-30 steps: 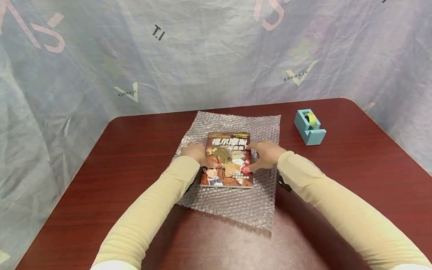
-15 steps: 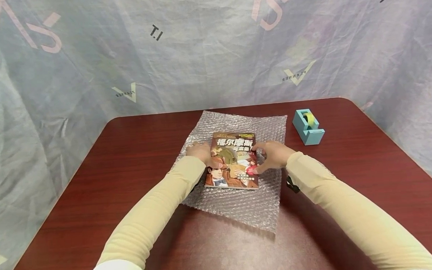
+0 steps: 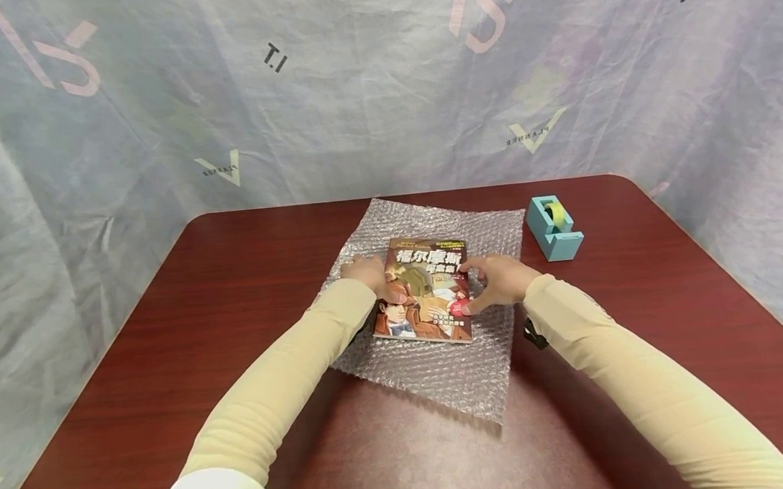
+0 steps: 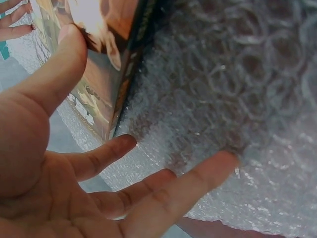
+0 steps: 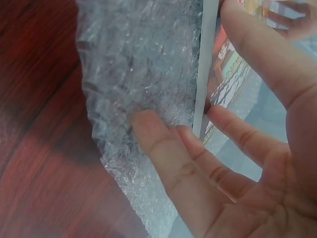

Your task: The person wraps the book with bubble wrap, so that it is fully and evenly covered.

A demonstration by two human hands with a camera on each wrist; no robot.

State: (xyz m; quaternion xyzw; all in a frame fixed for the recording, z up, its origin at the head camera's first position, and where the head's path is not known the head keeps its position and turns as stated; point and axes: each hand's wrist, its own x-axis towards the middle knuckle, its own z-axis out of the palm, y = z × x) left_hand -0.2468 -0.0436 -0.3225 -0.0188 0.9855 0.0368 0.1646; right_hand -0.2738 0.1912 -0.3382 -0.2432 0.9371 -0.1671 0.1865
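Observation:
A paperback book (image 3: 425,286) with a brown illustrated cover lies face up on a sheet of bubble wrap (image 3: 435,376). My left hand (image 3: 367,275) is at its left side. In the left wrist view that thumb (image 4: 74,54) rests on the cover, while the fingers (image 4: 173,193) spread out over the bubble wrap. At the book's right side, my right hand (image 3: 499,280) has its thumb (image 5: 257,44) at the cover's edge. Its fingers (image 5: 168,153) reach down to the wrap, one fingertip close against the book's edge.
A light blue tape dispenser (image 3: 554,228) with a yellow roll stands right of the wrap, near its upper right corner. All of this is on a dark red wooden table (image 3: 238,293). Behind the table's far edge hangs a grey printed cloth (image 3: 373,94).
Book and bubble wrap have shifted slightly to the right together, and both hands moved along with them. The wrap's right edge is now closer to the tape dispenser.

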